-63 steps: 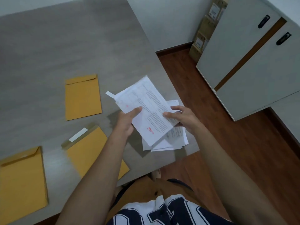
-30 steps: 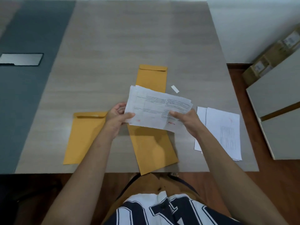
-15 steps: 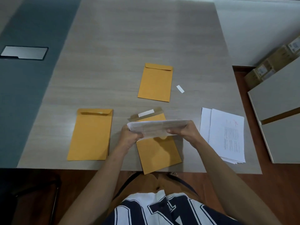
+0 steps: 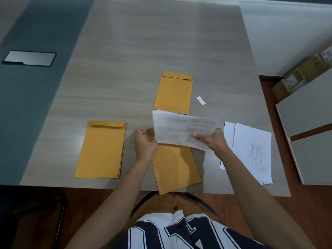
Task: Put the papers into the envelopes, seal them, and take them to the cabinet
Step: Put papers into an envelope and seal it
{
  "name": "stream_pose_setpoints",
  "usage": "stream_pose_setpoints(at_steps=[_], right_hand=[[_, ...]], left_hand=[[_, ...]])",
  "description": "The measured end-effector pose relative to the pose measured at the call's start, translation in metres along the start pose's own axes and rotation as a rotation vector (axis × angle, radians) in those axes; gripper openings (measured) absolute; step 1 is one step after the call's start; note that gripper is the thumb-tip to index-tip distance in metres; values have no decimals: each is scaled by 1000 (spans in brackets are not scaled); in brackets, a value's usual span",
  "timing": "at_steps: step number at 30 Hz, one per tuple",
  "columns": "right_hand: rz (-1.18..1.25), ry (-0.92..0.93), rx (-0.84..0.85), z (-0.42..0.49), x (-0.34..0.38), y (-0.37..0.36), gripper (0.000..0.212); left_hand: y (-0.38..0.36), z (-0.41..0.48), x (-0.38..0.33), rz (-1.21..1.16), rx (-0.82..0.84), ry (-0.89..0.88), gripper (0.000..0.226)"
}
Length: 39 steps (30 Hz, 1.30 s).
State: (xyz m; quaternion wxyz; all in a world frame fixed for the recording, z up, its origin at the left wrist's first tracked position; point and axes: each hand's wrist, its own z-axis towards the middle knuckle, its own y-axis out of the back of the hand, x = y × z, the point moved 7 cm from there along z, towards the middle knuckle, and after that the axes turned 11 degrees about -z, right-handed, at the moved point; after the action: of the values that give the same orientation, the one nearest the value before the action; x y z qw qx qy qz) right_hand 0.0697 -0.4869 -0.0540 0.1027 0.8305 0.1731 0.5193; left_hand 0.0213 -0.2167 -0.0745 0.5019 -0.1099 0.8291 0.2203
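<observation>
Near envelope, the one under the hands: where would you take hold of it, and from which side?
I'd pinch the near envelope at its bottom corner, coming from the front edge of the table: that corner overhangs the edge, while the rest lies flat.

Nothing legible; print on papers [image 4: 181,130], box labels [image 4: 291,80], shirt [image 4: 179,234] blurred.

The surface [image 4: 143,51] is pale wood-grain laminate, matt and smooth. A silvery metal plate [image 4: 29,58] with a dull sheen sits in the matt grey-blue panel past its left edge. The envelopes [image 4: 102,150] are matt yellow-brown paper. The sheets [image 4: 181,130] above the near edge and the stack [image 4: 251,151] at the right edge are thin white printed paper. The floor [image 4: 305,203] is reddish wood, the cabinet [image 4: 309,108] smooth pale grey, the boxes [image 4: 301,76] plain cardboard.
</observation>
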Motion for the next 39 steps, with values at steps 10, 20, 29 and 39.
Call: stream_pose_setpoints(at_steps=[10, 20, 29, 39], right_hand=[[-20, -41, -156, 15, -4, 55, 39], [-136, -8, -146, 19, 3, 72, 36], [-237, 7, 65, 32, 14, 51, 33], [-337, -116, 338, 57, 17, 35, 38]], left_hand=[[-51, 8, 4, 878, 317, -230, 109], [-55, 21, -15, 1111, 648, -471, 103], [-58, 12, -20, 1132, 692, -569, 101], [-66, 5, -18, 1233, 700, -691, 103]])
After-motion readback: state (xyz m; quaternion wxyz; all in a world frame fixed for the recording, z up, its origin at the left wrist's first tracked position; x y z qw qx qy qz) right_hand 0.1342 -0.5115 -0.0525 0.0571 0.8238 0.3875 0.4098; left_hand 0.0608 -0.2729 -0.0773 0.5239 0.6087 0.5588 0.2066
